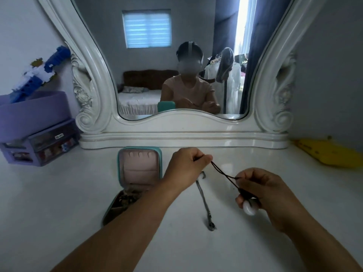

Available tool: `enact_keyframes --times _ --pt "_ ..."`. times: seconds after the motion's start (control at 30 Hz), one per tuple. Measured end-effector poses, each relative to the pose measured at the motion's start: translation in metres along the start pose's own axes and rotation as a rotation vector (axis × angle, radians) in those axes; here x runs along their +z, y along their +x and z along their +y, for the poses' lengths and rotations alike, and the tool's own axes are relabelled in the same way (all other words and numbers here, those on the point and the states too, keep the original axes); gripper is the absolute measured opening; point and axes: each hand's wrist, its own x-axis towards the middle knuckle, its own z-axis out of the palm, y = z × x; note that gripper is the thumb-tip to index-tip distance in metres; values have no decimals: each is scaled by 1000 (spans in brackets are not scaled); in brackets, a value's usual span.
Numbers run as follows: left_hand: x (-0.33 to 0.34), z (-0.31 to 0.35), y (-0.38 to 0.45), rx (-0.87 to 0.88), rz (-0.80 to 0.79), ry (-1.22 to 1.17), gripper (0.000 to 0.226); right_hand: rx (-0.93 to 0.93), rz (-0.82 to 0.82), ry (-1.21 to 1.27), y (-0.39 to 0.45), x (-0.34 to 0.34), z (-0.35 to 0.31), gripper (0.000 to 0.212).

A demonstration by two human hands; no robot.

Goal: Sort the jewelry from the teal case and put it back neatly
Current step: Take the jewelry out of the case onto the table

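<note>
The teal case [120, 165] stands open on the white dresser top, its pink-lined lid upright. Tangled jewelry [125, 197] fills its lower tray, partly hidden by my left forearm. A dark cord necklace [224, 174] is stretched in the air between my hands. My left hand [186, 165] pinches the cord's far end. My right hand [263, 189] grips the near end, with a pale oval pendant [249, 209] under its fingers. A silver chain [205, 201] lies straight on the dresser between my arms.
A white carved mirror [176, 132] rises at the back of the dresser. A purple drawer organiser [39, 142] with a toy on top stands at the left. A yellow object [330, 154] lies at the right edge.
</note>
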Motion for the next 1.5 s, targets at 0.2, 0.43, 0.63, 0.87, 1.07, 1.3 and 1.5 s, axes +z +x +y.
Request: enact_keyframes --times 0.2,0.43,0.63,0.87,1.07,1.3,1.5 --pt "34 -2 9 -52 -76 266 27 109 -67 29 -10 9 23 15" --pt "47 -9 15 -120 -67 345 22 -34 -7 -253 -8 9 28 9" --pt "58 -18 23 -109 -91 400 20 -62 168 -369 -3 -3 31 7" --pt "62 -22 20 13 -89 403 30 -55 257 -324 -6 -13 32 5" --pt "15 -1 5 153 -44 356 15 -44 255 -307 -11 -10 30 6" --pt "-75 3 -33 139 96 309 4 -111 138 -326 -12 14 19 10" --pt "-128 -39 -62 -18 91 483 6 -228 -62 -282 -12 65 4 10"
